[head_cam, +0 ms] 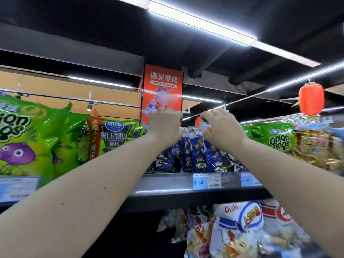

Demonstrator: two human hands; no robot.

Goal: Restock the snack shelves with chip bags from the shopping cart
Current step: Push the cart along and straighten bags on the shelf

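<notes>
Grey metal forms the shelf edge [167, 183] in front of me, a flat rail with price tags clipped along it. Overhead is a black ceiling [93, 25] crossed by long white light strips [201, 21]. A wood-coloured wall panel [55, 88] runs behind the shelving on the left, with one small spotlight [89, 107] on a track in front of it.

One orange banner [162, 86] hangs straight ahead and one orange-red lantern [311, 98] hangs at the right. I count three price tags: one reading 3.50 [206, 181], a blurred one [247, 180] just right of it, and a third [16, 187] far left.

The blue bags [200, 155] stand upright in the middle of this shelf. At least four fronts show, too blurred for a surer count. My left hand [163, 125] and right hand [221, 127] are both up at their tops, apart from each other. The right hand's fingers curl round the top edge of one blue bag. The left hand's fingers are curled too, but its back hides what they are on, so I cannot tell whether it holds anything.

Left of them are at least two green onion-ring bags [24, 138] and a green cucumber chip bag [114, 135]. To the right are another onion-ring bag [273, 138] and a yellow bag [314, 146]. On the shelf below lean at least three white Oishi bags [240, 224].
</notes>
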